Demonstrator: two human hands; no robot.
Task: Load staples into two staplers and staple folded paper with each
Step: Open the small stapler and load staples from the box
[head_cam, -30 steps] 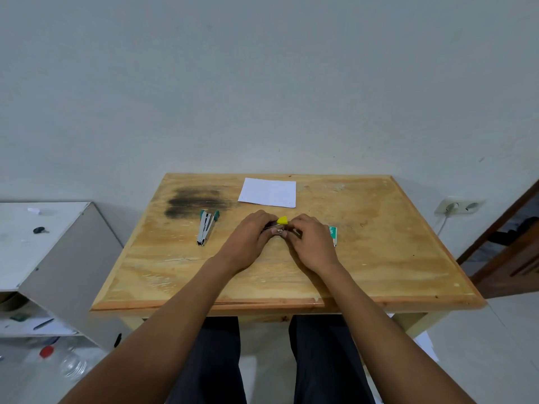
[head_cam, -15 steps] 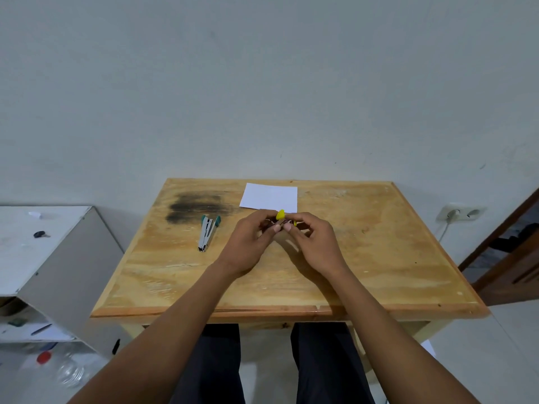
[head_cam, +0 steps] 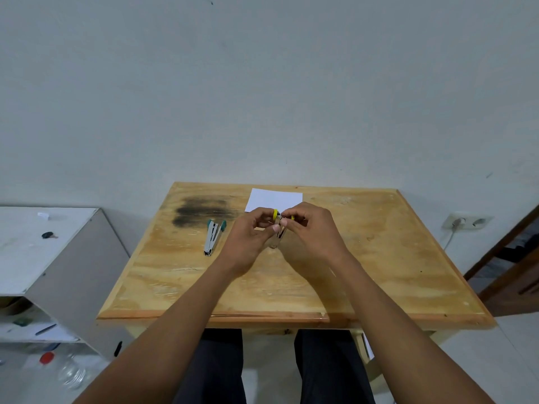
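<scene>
**Yellow stapler lifted off the table**

Head view. A second ago we had both hands low on the table, closed over the yellow stapler. Now the yellow stapler (head_cam: 279,230) is up in the air between them, clear of the table (head_cam: 379,258). Its yellow tips are at the top and its metal body slants down toward us. The left hand (head_cam: 248,237) grasps it from the left, thumb across the metal and fingers curled behind. The right hand (head_cam: 316,233) pinches its upper end with curled fingertips. Whether a strip of staples sits in that pinch is too small for us to tell.

The green stapler (head_cam: 214,236) lies where it was, on the table just left of the left hand, spread open and untouched. The paper (head_cam: 274,199) stays flat at the far edge, just beyond the hands. We cannot tell whether it is folded yet.

We read the lift as part of loading the first stapler: it brings the magazine up where both sets of fingers can work on it. By our judgement the task is early. No paper has met either stapler, and the green stapler waits its turn. The parts are small and held only by fingertips, so a strip could slip or go in crooked. We would keep the left grasp firm while the right does the fine work.
</scene>
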